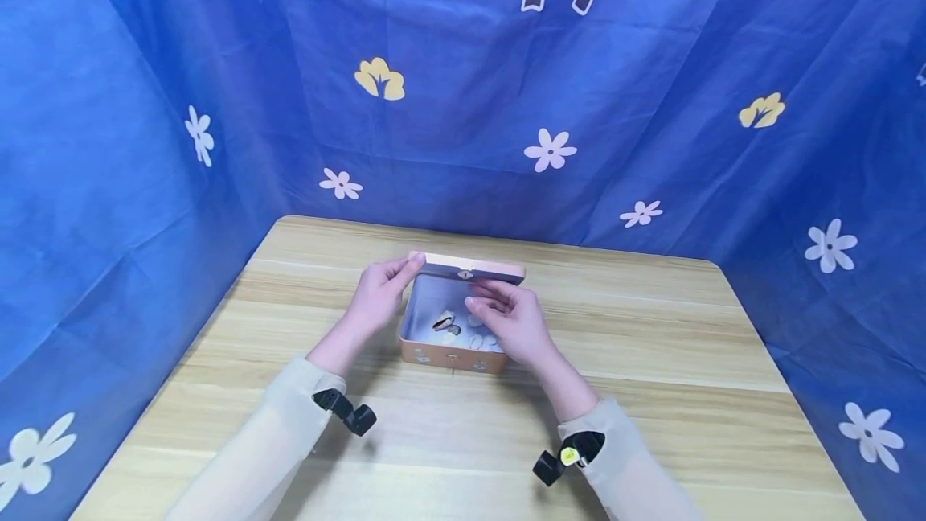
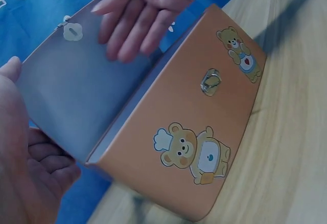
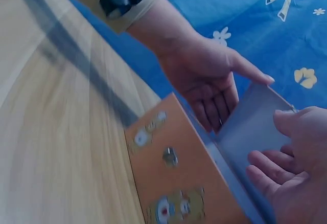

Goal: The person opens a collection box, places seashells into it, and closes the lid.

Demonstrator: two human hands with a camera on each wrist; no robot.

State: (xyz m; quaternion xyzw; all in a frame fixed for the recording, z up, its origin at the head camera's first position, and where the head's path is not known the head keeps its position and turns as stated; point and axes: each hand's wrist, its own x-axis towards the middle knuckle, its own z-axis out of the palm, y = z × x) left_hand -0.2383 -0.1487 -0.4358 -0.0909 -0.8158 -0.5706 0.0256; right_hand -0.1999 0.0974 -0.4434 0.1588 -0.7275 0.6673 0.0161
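Note:
An orange tin box [image 1: 427, 354] with bear pictures and a small metal clasp [image 2: 210, 82] stands on the table, its hinged lid [image 1: 492, 269] raised partway. My left hand [image 1: 379, 292] holds the lid at its left side, thumb at the front corner and fingers behind. Over the right part of the box is my right hand [image 1: 515, 324], its fingers loosely bent beneath the lid's front edge with nothing seen in them. Inside the box lie a few small dark-and-light objects [image 1: 444, 322], too small to identify, and pale roundish pieces [image 1: 475, 342] partly hidden by the right hand.
The box stands on a light wood-grain table [image 1: 637, 392]. A blue curtain [image 1: 463, 159] with white and yellow flowers surrounds the back and both sides. Each wrist carries a black camera mount [image 1: 358, 418] over a pale sleeve [image 1: 268, 432].

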